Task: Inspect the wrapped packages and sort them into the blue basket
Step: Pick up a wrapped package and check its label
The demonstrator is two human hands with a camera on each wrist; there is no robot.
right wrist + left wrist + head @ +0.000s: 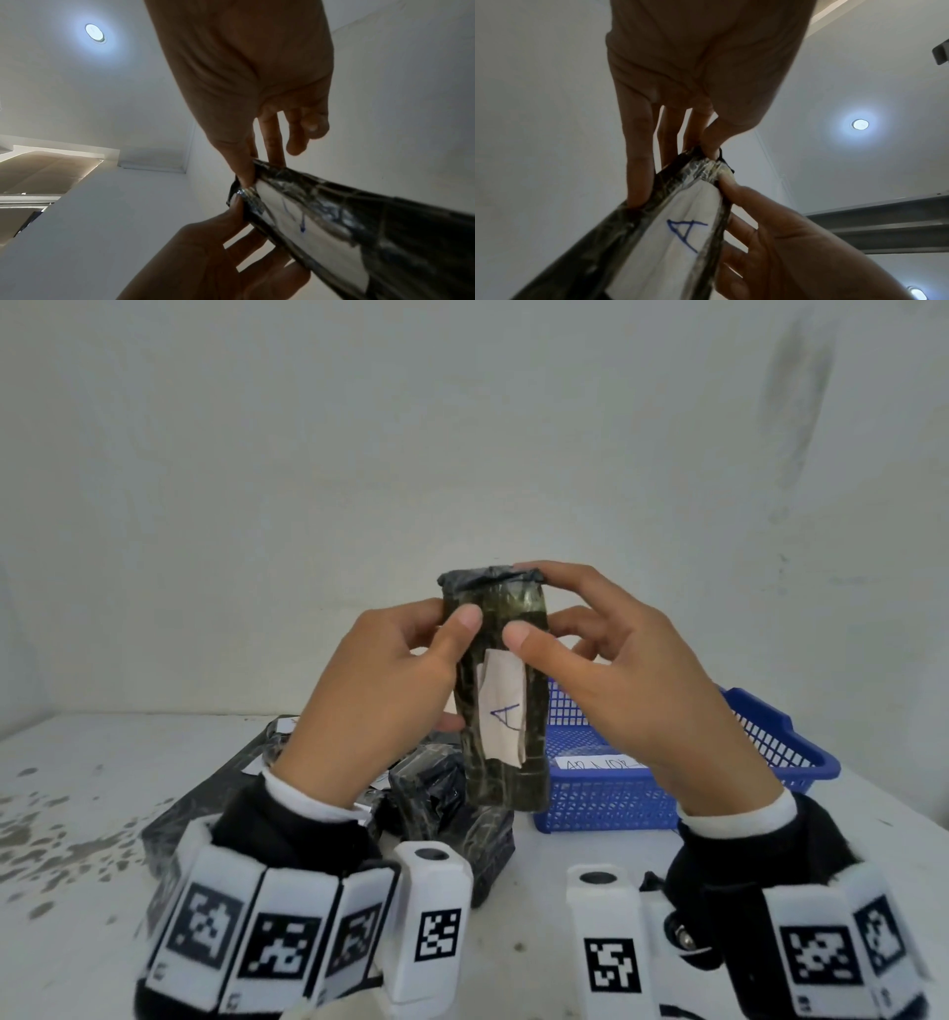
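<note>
- The tall dark package wrapped in glossy film (500, 690) is held upright in the air above the tabletop, in front of the blue mesh plastic basket (770, 747), its white paper label marked "A" (503, 711) facing the person.
- The left hand (380, 695) has its grip clamped on the package's left edge, thumb on the front and fingers behind.
- The right hand (626, 675) pinches the upper right part, thumb on the front face, a fingertip on the crumpled top end.
- More black wrapped packages (441, 793) lie piled on the white speckled tabletop (77, 814) just below; the basket holds only a white slip with writing (601, 762).
- Risk, as I judge it: both grips sit high on slick film, so the package could slip and drop onto the pile.
- The label's lower edge looks loose; rubbing it could peel it off and spoil the sorting.
</note>
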